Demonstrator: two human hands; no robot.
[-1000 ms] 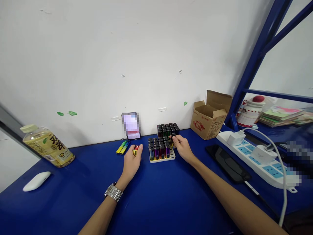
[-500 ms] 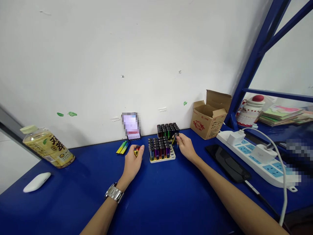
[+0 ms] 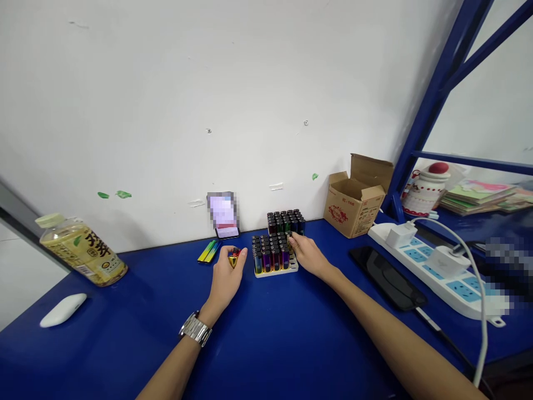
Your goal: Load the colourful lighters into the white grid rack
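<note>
On the blue table (image 3: 266,333), my left hand (image 3: 225,278) is closed around a few coloured lighters (image 3: 233,258), gold and red ends showing. A white tray (image 3: 277,270) just right of it holds several upright lighters with black caps. My right hand (image 3: 306,254) reaches to the tray's far right corner, fingers pinched on a lighter standing there. A second batch of black-capped lighters (image 3: 286,220) stands behind the tray near the wall. A silver watch (image 3: 195,330) is on my left wrist.
Two yellow-green lighters (image 3: 209,250) lie by a small propped phone (image 3: 225,215). A drink bottle (image 3: 79,249) and white mouse (image 3: 62,309) are at left. A cardboard box (image 3: 358,195), dark phone (image 3: 387,278), power strip (image 3: 441,269) with cables, and blue shelf frame (image 3: 433,105) stand at right.
My right hand carried a lighter from the rear batch down to the tray's right corner. My left hand has stayed in place with its lighters.
</note>
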